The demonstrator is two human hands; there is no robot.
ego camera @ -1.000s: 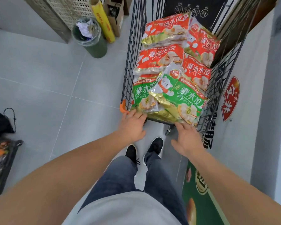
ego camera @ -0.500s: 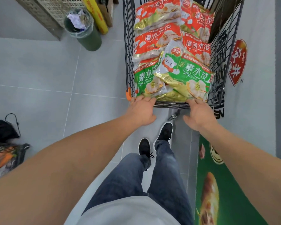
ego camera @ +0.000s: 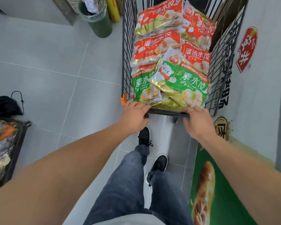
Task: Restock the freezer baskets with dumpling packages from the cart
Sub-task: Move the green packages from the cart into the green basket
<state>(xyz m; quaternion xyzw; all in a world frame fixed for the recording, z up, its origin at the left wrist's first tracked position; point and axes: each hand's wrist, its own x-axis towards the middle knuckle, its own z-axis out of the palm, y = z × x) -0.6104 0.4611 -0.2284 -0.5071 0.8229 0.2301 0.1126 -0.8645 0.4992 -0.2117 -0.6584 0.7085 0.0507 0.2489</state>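
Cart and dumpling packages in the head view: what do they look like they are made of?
The cart looks like dark-coated metal wire: thin parallel rods form its walls, with an orange, probably plastic, corner cap. The dumpling packages look like glossy printed plastic film with gold foil-like edges; they crinkle and reflect light. The left hand and right hand each curl round the rear bar.

Carts: one wire cart [ego camera: 126,46]
Red dumpling packages: four visible [ego camera: 154,47]
Green dumpling packages: two visible [ego camera: 185,85]
Hands on the cart's near rail: two, left hand [ego camera: 133,116], right hand [ego camera: 198,122]
Green bins: one [ego camera: 98,21]
Black shoes: two [ego camera: 143,136]
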